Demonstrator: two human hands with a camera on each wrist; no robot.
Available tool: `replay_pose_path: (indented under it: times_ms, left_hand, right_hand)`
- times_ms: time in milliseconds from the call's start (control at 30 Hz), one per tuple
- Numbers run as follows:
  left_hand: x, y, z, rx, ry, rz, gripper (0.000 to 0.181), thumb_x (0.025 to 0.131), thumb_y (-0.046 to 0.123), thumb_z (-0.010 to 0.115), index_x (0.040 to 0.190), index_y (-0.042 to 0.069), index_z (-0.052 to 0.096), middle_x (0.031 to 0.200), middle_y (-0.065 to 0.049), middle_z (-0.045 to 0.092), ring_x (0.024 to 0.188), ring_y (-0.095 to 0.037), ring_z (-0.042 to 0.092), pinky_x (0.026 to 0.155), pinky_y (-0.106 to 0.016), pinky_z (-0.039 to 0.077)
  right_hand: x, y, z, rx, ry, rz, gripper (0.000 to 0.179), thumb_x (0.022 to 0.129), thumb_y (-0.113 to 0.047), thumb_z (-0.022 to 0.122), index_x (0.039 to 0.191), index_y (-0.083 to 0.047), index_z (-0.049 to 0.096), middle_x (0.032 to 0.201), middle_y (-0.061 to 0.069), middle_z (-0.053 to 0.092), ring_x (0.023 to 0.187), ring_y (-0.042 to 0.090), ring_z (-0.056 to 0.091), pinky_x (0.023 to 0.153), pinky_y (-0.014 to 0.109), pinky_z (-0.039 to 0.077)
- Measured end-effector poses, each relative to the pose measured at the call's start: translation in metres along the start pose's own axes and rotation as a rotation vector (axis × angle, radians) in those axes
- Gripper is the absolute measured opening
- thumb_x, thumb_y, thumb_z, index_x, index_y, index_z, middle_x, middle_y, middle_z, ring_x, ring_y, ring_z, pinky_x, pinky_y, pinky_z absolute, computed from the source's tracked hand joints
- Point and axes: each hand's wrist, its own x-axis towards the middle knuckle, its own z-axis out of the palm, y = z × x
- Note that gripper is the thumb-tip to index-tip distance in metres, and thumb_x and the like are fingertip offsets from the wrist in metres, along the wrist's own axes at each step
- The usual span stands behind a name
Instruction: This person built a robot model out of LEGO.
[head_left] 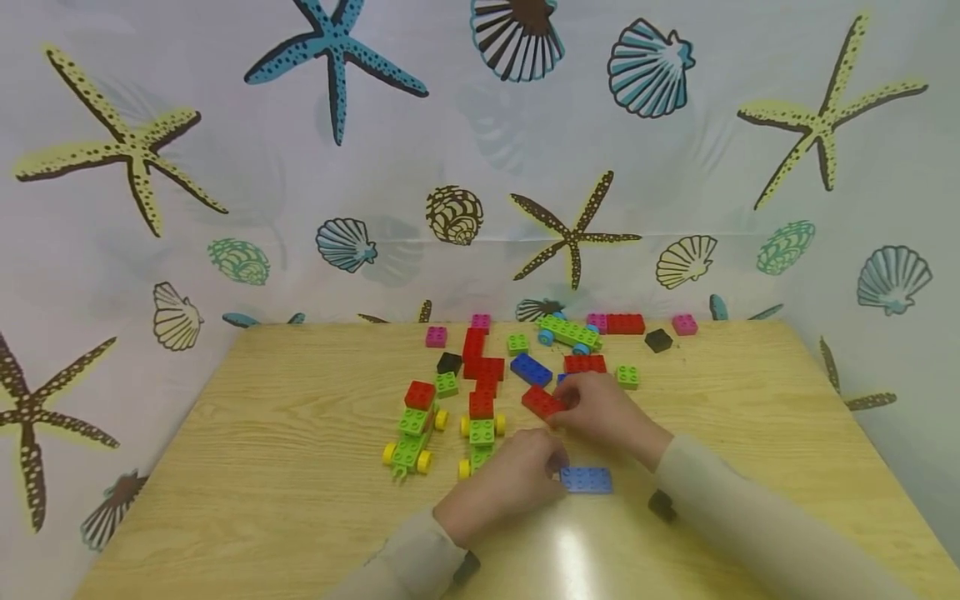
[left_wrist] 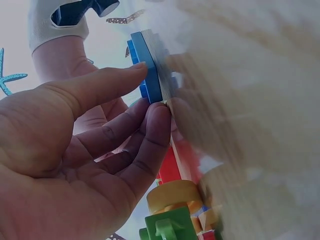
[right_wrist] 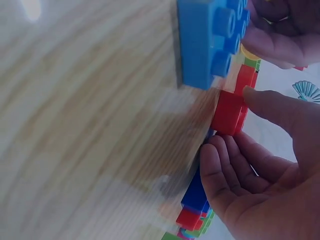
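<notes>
A light blue building brick (head_left: pixel 587 480) lies studs up on the wooden table. My left hand (head_left: pixel 521 475) is at its left end, and the left wrist view shows thumb and fingertips pinching that blue brick (left_wrist: pixel 154 82). Farther back, my right hand (head_left: pixel 611 412) grips a red brick (head_left: pixel 542 403) by its right end. In the right wrist view the thumb (right_wrist: pixel 270 107) is on one side of the red brick (right_wrist: pixel 227 112), with curled fingers on the other. Left of my hands stand two green brick vehicles with yellow wheels, one (head_left: pixel 411 442) topped by a red brick.
Behind my hands lie a dark blue brick (head_left: pixel 531 369), another red brick (head_left: pixel 585 364) and a green brick (head_left: pixel 627 377). A green wheeled base (head_left: pixel 568 332) is near the back edge. Red bricks (head_left: pixel 486 371) form a line behind the second vehicle (head_left: pixel 482 432). A patterned curtain (head_left: pixel 405 167) hangs behind.
</notes>
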Motion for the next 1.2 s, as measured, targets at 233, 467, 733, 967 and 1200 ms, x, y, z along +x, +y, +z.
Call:
replay_pose_path:
  times_ms: [233, 467, 733, 967, 1200]
  left_hand:
    - [0.006, -0.009, 0.006, 0.01, -0.003, 0.008, 0.023, 0.097, 0.017, 0.087, 0.118, 0.009, 0.083, 0.103, 0.004, 0.075, 0.095, -0.012, 0.06, 0.094, -0.031, 0.057]
    - [0.0, -0.003, 0.002, 0.002, -0.009, -0.013, 0.025, 0.098, 0.015, 0.085, 0.122, 0.007, 0.083, 0.11, -0.001, 0.077, 0.098, -0.013, 0.061, 0.096, -0.032, 0.057]
    - [-0.001, -0.006, 0.001, -0.023, -0.001, -0.011, 0.032, 0.094, 0.014, 0.088, 0.125, 0.008, 0.082, 0.109, 0.001, 0.074, 0.097, -0.012, 0.061, 0.093, -0.031, 0.056]
    - [0.002, -0.009, 0.002, -0.022, 0.011, 0.018, 0.034, 0.093, 0.016, 0.089, 0.126, 0.01, 0.082, 0.107, 0.003, 0.073, 0.094, -0.01, 0.06, 0.09, -0.028, 0.053]
    - [0.006, -0.009, 0.003, -0.035, 0.009, 0.01, 0.029, 0.094, 0.015, 0.089, 0.121, 0.01, 0.083, 0.107, 0.003, 0.075, 0.094, -0.01, 0.06, 0.091, -0.029, 0.053]
  right_hand:
    - [-0.008, 0.02, -0.006, -0.024, -0.006, 0.02, 0.032, 0.099, -0.025, 0.086, 0.127, -0.011, 0.081, 0.123, 0.005, 0.081, 0.111, 0.022, 0.074, 0.104, 0.046, 0.065]
    - [-0.031, 0.042, -0.02, -0.024, -0.015, 0.032, 0.032, 0.098, -0.025, 0.086, 0.126, -0.01, 0.081, 0.119, 0.004, 0.081, 0.105, 0.02, 0.072, 0.101, 0.045, 0.066]
    - [-0.052, 0.056, -0.041, -0.053, -0.044, 0.026, 0.041, 0.097, -0.022, 0.086, 0.134, -0.008, 0.077, 0.133, 0.012, 0.078, 0.118, 0.029, 0.072, 0.108, 0.054, 0.063]
    - [-0.047, 0.049, -0.039, -0.014, -0.048, 0.011, 0.044, 0.096, -0.026, 0.089, 0.136, -0.01, 0.077, 0.14, 0.012, 0.076, 0.128, 0.033, 0.071, 0.114, 0.058, 0.06]
    - [-0.037, 0.044, -0.033, -0.005, -0.043, 0.017, 0.039, 0.097, -0.022, 0.088, 0.133, -0.011, 0.078, 0.128, 0.007, 0.077, 0.114, 0.024, 0.07, 0.106, 0.049, 0.064]
